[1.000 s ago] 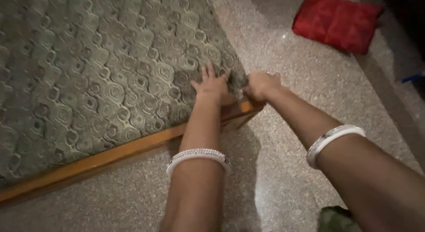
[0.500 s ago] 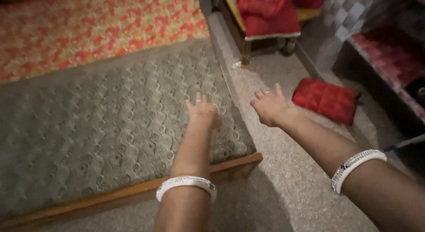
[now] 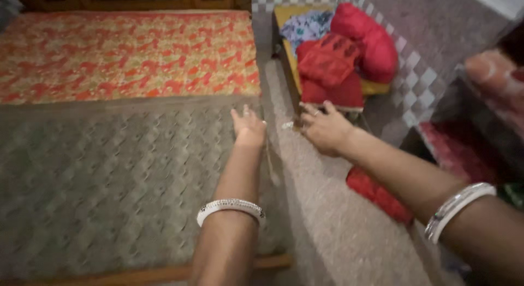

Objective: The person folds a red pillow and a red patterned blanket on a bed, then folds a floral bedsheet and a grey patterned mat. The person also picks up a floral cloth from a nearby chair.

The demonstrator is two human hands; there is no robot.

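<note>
My left hand (image 3: 249, 126) reaches forward over the right edge of a grey-green patterned mattress (image 3: 109, 177), fingers spread, holding nothing. My right hand (image 3: 325, 127) hovers over the speckled floor (image 3: 333, 231) beside the mattress, fingers apart and empty. Both wrists wear white bangles. An orange and red patterned sheet (image 3: 125, 54) covers the far half of the bed. The mattress rests on a wooden frame (image 3: 164, 275).
A low wooden stand (image 3: 289, 56) at the back holds red pillows (image 3: 355, 51) and a floral cloth. A red cushion (image 3: 376, 193) lies on the floor under my right forearm. A checkered wall and dark furniture stand on the right.
Both hands let go of the mattress corner and moved forward with fingers opened. The view has tilted up, showing the orange sheet and the stand with red pillows.
</note>
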